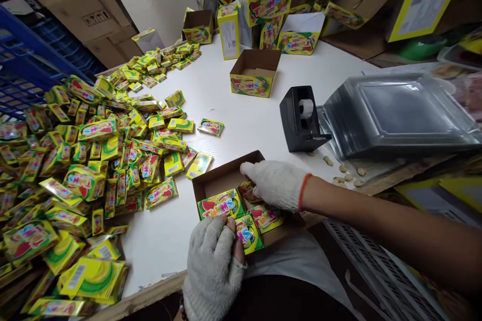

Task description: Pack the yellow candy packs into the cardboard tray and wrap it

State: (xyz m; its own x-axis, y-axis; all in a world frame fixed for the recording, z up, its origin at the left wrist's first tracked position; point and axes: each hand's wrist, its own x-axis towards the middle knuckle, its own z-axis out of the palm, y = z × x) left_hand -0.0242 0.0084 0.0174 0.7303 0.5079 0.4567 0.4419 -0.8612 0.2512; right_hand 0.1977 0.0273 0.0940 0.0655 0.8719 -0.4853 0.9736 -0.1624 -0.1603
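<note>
A shallow brown cardboard box (218, 176) sits at the near edge of the white table (241, 115), with several yellow "Tuns" candy packets (220, 204) inside. My left hand (213, 266), in a fingerless white glove, rests its fingers on the packets at the box's near side, fingers curled. My right hand (274, 184), in a white glove with a red cuff, lies palm down over the packets in the box's right half, fingers pressed on them.
A big heap of loose candy packets (86, 160) covers the table's left side. Open yellow cartons (254, 72) stand at the far middle and back. A black tape dispenser (303, 118) and a stack of plastic trays (395, 115) lie to the right. Blue crates (22, 65) stand far left.
</note>
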